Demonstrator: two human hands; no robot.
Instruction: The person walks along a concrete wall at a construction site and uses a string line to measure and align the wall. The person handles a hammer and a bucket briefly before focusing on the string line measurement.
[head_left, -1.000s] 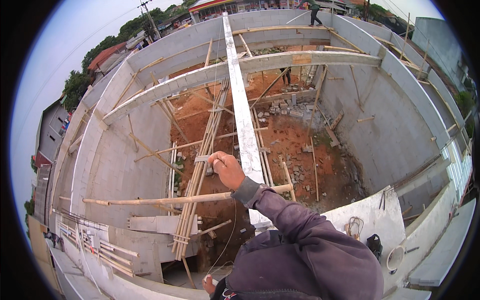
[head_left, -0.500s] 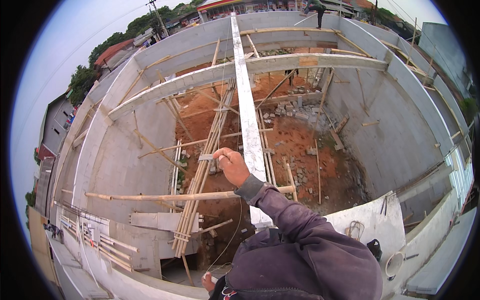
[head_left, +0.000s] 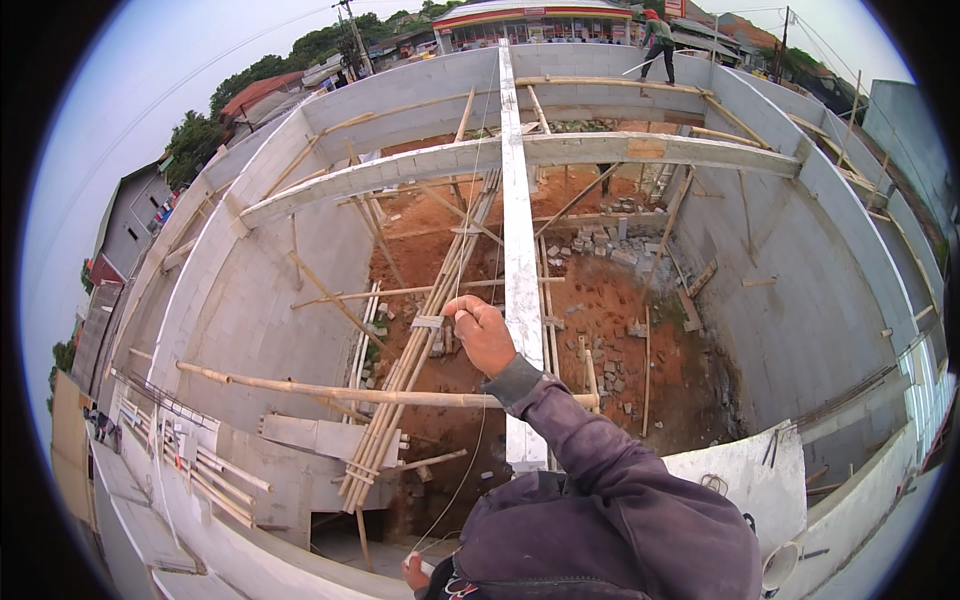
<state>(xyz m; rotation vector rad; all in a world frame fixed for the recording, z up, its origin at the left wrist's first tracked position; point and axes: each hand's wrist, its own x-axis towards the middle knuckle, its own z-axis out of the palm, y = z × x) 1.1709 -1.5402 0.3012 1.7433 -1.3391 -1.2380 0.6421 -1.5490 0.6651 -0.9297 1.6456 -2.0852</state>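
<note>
My right hand is stretched out ahead in a purple sleeve, fingers pinched on a thin string. The string runs far forward toward the back wall and also hangs down from the hand to my left hand. Only part of my left hand shows at the lower edge, closed on the string's near end and something small and white. Below my right hand lies a long grey concrete beam over an open pit of red earth.
Grey block walls ring the pit. Bamboo poles and a leaning pole bundle brace them. A cross beam spans the middle. Loose blocks lie below. Another person stands on the far wall. A white slab sits lower right.
My right hand has drifted slightly right and forward along the string. The view has shifted a little; nothing was let go.
</note>
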